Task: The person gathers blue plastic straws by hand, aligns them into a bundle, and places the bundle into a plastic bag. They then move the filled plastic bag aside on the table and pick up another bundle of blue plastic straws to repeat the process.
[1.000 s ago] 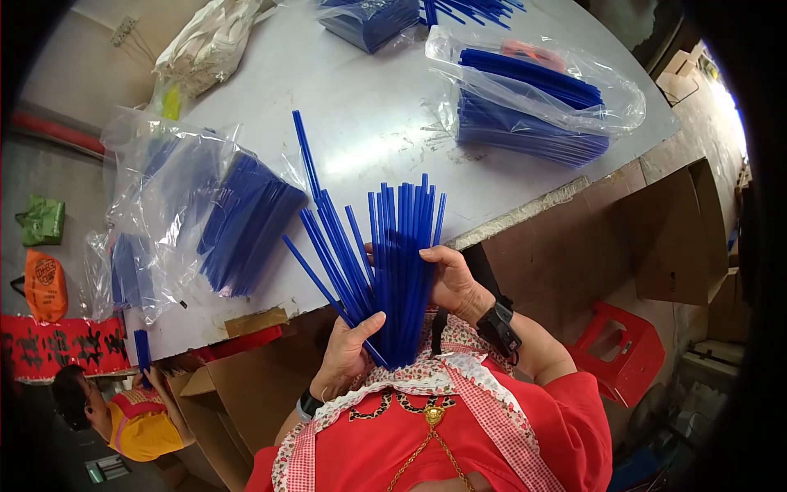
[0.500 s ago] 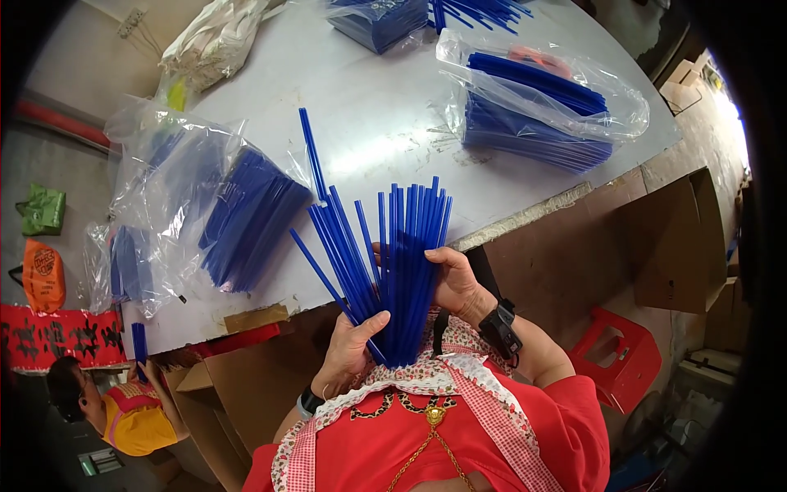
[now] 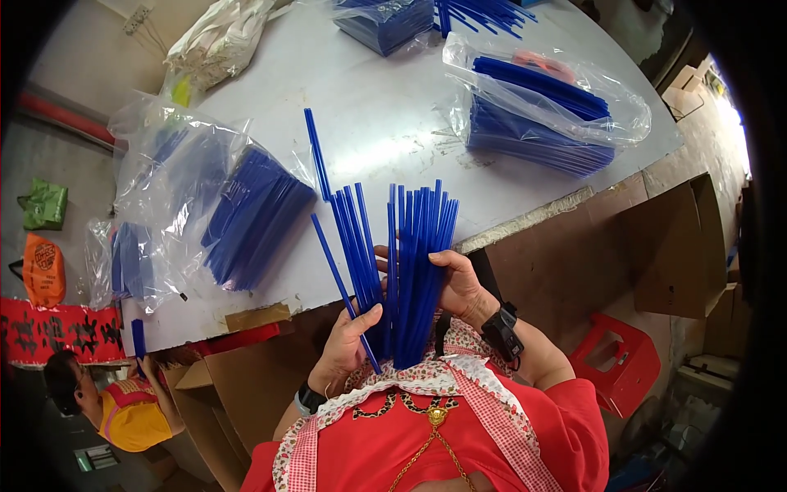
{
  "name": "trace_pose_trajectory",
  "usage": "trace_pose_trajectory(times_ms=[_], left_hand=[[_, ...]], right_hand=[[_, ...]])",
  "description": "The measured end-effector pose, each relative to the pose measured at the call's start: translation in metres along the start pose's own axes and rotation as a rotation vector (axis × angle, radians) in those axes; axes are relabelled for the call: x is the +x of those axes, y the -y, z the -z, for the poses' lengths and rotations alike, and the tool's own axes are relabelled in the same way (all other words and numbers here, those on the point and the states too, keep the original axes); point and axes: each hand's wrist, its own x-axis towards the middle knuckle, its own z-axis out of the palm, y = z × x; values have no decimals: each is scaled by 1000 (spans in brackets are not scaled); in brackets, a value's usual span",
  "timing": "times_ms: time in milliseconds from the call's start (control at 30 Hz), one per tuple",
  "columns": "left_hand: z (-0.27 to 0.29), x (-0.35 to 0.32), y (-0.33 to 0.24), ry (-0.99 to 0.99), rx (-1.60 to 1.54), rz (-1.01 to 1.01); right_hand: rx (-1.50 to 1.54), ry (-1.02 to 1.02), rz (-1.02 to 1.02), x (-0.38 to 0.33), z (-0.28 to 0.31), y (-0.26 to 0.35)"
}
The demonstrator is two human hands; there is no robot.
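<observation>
A fanned bundle of thin blue plastic straws stands upright between my hands, just in front of my apron. My right hand (image 3: 461, 287) grips the thicker cluster of straws (image 3: 422, 271), thumb across the front and fingers behind. My left hand (image 3: 348, 338) is closed around the lower part of a smaller cluster (image 3: 354, 238), its thumb pressed over it. One single straw (image 3: 334, 262) slants away to the left, its lower part under that thumb. Beyond the bundle, a couple of loose straws (image 3: 316, 156) lie on the white table (image 3: 361, 107).
On the table's left, clear plastic bags (image 3: 176, 189) hold stacks of blue straws (image 3: 254, 217). Another bagged stack (image 3: 541, 123) lies at the right, more at the back. Cardboard boxes (image 3: 672, 246) and a red stool (image 3: 615, 365) stand right. A person (image 3: 135, 410) in yellow is at lower left.
The bundle has parted into two clusters with a gap between them. The single straw at the left stands further apart and more upright. Both hands stay nearly in place.
</observation>
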Motion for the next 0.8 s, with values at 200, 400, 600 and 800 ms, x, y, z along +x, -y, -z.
trace_pose_trajectory(times_ms=[200,400,600,800], left_hand=[[0,2,2,-16,3,6],[7,5,10,-90,104,-44],[5,5,10,-91,159,-78],[1,4,11,-81,148,-99]], right_hand=[[5,29,-42,2,5,0],[8,38,-23,1,1,-1],[-10,20,-19,-1,-2,0],[-20,-27,-12,0,-1,0]])
